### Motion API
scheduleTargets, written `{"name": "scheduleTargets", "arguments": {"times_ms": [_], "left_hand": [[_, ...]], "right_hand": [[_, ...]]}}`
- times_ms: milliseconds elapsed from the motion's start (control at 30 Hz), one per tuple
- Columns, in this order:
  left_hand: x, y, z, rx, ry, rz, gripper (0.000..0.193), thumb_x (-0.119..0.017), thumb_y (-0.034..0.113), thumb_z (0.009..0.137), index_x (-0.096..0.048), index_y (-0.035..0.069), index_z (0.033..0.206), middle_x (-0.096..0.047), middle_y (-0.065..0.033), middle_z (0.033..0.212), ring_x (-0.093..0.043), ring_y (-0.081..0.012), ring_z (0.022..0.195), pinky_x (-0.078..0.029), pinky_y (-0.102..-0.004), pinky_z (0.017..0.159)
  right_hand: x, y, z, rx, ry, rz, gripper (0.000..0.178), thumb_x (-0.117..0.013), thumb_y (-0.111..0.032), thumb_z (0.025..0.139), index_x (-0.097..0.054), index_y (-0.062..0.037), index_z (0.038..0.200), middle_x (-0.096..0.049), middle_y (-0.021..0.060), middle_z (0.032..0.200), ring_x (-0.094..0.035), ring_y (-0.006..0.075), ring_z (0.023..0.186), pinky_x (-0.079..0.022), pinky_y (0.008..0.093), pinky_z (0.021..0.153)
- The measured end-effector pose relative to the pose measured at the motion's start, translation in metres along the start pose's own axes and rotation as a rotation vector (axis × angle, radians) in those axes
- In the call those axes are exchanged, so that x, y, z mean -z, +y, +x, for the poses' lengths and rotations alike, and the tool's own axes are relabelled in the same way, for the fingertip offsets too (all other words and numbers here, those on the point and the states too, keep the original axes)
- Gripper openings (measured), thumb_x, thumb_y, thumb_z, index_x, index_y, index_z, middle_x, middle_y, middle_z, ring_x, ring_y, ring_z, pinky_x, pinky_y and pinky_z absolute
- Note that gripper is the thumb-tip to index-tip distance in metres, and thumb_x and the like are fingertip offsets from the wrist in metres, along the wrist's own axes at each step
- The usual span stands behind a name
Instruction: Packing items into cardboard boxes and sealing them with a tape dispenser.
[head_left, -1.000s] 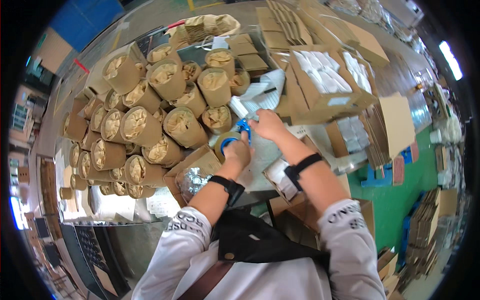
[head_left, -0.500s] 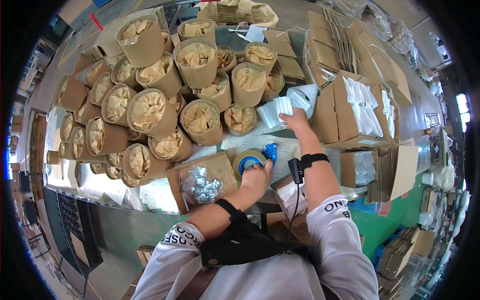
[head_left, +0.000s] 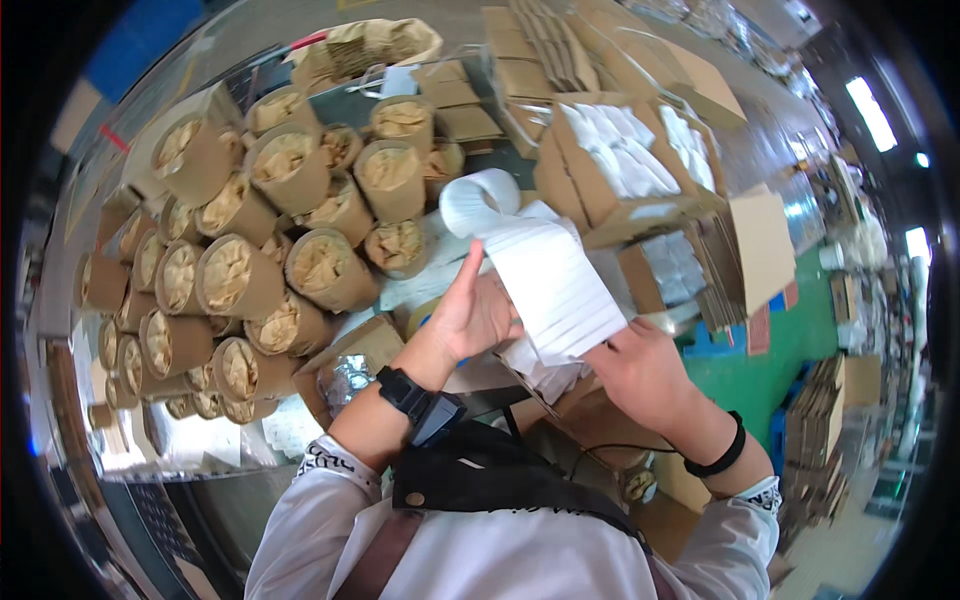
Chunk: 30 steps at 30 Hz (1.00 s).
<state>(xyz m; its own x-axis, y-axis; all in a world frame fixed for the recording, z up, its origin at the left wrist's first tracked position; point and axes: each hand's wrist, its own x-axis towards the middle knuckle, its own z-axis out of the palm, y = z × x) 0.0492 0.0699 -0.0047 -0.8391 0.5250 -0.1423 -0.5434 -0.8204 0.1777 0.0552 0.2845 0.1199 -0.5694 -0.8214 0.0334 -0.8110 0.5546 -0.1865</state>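
A long strip of white labels (head_left: 555, 285) stretches between my hands, its far end curling into a loose roll (head_left: 480, 203). The thumb and fingers of my right hand (head_left: 645, 375) pinch the strip's near corner. My left hand (head_left: 470, 308) is beside the strip's left edge, thumb raised and fingers apart; some fingertips are partly hidden by the strip. Below the left hand, a sliver of a tape roll (head_left: 422, 318) shows, mostly covered. Under the strip is an open box with white contents (head_left: 548, 375).
Many brown cardboard tubs (head_left: 240, 275) stuffed with crumpled paper crowd the left side, some stacked. At the right stand a carton of white packets (head_left: 620, 150) and a smaller box (head_left: 670, 270). A carton with clear wrapped pieces (head_left: 345, 380) sits by my left forearm.
The label strip has come off the table toward me and is drawn out longer. My left hand has left the tape dispenser for the strip's side; my view has shifted right.
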Motion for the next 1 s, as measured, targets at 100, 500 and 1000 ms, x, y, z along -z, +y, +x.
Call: {"name": "scheduleTargets", "arguments": {"times_ms": [100,500,1000], "left_hand": [[-0.025,-0.014,0.031,-0.061,0.047,0.116,0.063,-0.049,0.049,0.093,-0.041,0.002,0.134,-0.052,-0.0135,0.132,-0.05,-0.0278,0.122,-0.038,-0.0459,0.102],[-0.109,-0.001,0.109,-0.328,0.248,0.789,0.034,-0.059,0.027,0.093,-0.06,-0.003,0.109,-0.067,-0.0093,0.098,-0.067,-0.0176,0.083,-0.056,-0.0306,0.072],[-0.164,0.177,-0.092,-1.263,0.087,0.767,0.034,-0.048,0.026,0.098,-0.053,-0.001,0.119,-0.061,-0.0126,0.116,-0.061,-0.0252,0.104,-0.05,-0.0386,0.088]], "right_hand": [[0.0,-0.006,-0.042,-0.055,0.027,-0.079,0.027,-0.058,-0.007,0.071,-0.063,-0.0091,0.098,-0.058,0.0097,0.091,-0.061,0.0287,0.085,-0.048,0.0407,0.072],[0.053,0.039,-0.083,-0.261,0.189,0.184,0.011,-0.058,-0.008,0.074,-0.063,-0.0025,0.082,-0.064,0.0159,0.075,-0.064,0.0304,0.066,-0.05,0.0398,0.058],[0.032,0.066,0.162,-0.217,0.808,-0.075,0.019,-0.054,-0.016,0.084,-0.068,-0.0083,0.094,-0.064,0.019,0.086,-0.062,0.0366,0.081,-0.051,0.0445,0.07]]}}
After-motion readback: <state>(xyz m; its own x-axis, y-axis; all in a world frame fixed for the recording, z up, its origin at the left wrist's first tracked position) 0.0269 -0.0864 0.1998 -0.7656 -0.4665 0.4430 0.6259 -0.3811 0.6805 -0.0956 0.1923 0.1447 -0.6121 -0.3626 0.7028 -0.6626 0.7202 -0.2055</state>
